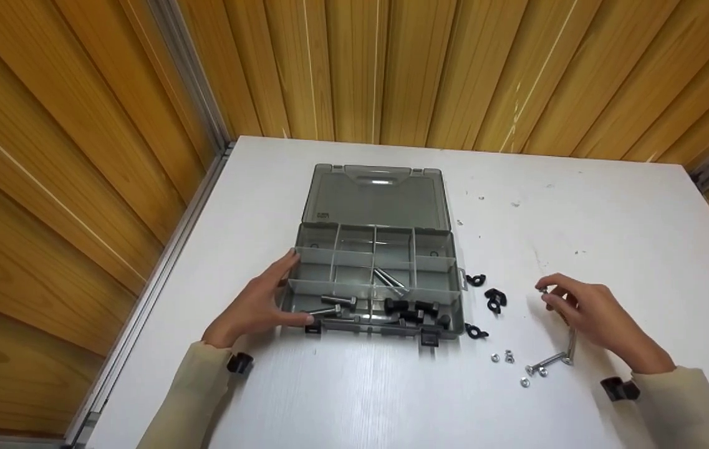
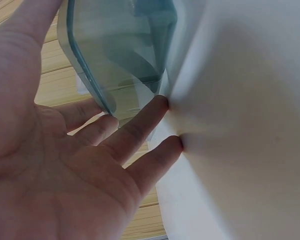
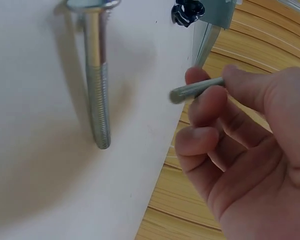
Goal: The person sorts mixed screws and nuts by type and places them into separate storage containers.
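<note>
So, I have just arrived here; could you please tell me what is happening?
Someone's right hand pinches a slim silver piece, probably a bolt, above the white table. The left hand touches the left side of an open compartment box. Black bolts and silver bolts lie inside it. To its right, black wing-shaped parts, small silver nuts and loose bolts lie on the table.
</note>
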`<state>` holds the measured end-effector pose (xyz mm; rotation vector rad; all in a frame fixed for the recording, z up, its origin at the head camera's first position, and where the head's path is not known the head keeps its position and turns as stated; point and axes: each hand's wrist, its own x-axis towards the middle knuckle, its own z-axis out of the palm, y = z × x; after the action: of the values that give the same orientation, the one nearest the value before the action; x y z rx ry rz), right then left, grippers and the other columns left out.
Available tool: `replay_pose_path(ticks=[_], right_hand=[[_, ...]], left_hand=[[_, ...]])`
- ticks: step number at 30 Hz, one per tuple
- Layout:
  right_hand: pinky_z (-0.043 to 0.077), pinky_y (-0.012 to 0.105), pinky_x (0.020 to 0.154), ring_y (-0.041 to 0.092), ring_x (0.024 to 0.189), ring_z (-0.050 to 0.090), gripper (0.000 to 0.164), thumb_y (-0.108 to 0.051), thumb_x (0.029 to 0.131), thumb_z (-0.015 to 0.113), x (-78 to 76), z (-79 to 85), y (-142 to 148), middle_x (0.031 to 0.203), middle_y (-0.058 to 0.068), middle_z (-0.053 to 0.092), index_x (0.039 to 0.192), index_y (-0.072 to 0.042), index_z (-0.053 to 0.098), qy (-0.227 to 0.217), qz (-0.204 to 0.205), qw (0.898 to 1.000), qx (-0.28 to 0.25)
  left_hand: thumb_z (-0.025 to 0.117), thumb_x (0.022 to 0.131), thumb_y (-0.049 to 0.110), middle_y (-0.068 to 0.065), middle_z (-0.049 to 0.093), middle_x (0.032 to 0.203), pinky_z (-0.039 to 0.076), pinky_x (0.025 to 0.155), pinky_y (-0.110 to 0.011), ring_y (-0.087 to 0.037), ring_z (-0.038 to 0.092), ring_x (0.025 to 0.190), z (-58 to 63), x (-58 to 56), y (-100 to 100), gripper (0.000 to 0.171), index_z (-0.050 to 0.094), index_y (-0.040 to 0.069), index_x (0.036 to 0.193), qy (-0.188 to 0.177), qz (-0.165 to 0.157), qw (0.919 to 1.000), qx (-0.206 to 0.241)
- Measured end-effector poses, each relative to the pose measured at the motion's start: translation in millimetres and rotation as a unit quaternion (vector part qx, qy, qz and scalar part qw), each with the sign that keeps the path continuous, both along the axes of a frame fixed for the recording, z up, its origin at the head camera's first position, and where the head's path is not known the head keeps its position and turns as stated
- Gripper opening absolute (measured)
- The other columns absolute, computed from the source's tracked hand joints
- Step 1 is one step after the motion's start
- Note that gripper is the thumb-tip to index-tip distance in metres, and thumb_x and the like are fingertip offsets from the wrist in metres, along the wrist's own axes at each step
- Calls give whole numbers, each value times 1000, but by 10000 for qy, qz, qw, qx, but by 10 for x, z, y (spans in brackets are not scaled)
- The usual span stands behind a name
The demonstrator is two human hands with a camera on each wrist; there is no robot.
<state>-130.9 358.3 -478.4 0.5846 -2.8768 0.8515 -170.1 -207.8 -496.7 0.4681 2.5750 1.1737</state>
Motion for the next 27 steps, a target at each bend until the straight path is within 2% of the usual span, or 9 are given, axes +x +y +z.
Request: replay_pose_path(ticks=[5,10,15,17,21,24,27], right_hand=[[43,20,51,2,61,53,21,5,90,74,-52,65,-81,84,-2,71,106,-7,69,387,94,9992,-40],[42,15,54,2,62,52,22,7,87,76,-133,121,-177,79,-11,63,100,-11,70,908,110,9958,-97],[43,13,57,1,62,53,25,9,86,72,-196,230,-285,72,-13,62,98,-13,70,958,-12,9949,-320],[45,13,58,3,65,57,22,7,88,73,-211,293,-352,75,-8,66,99,-12,71,760,-142,9956,-535],[48,15,61,8,73,64,14,-3,93,74,-256,425,-511,86,5,70,104,-11,72,88,-317,9927,-1164],[50,18,62,12,76,67,11,-4,95,73,-311,503,-639,93,10,71,105,-9,73,-330,-167,9868,-1578],[52,20,62,14,77,68,9,-5,96,72,-370,558,-775,97,10,71,105,-8,74,-641,58,9817,-1791]], left_hand=[[92,71,53,2,12,172,40,114,-53,-34,39,146,-4,8,-5,126,17,23,167,17,-6,10000,35],[92,72,52,0,12,172,41,113,-54,-37,40,146,-17,1,-6,124,17,21,167,26,-38,10000,87],[92,70,55,6,12,171,39,115,-51,-31,38,147,-8,-13,8,127,16,24,167,-45,-6,10000,23],[92,70,54,5,12,171,39,115,-51,-31,38,148,-5,-18,9,127,16,24,167,-38,-17,10000,33],[92,71,54,5,12,171,39,116,-50,-31,38,147,4,-19,10,126,16,24,167,-13,-33,10000,23],[92,71,52,3,12,172,39,116,-51,-33,39,147,11,-10,11,126,16,23,167,7,-41,10000,41],[92,71,52,2,12,172,39,115,-52,-34,39,146,12,0,14,126,16,22,167,3,-32,10000,55]])
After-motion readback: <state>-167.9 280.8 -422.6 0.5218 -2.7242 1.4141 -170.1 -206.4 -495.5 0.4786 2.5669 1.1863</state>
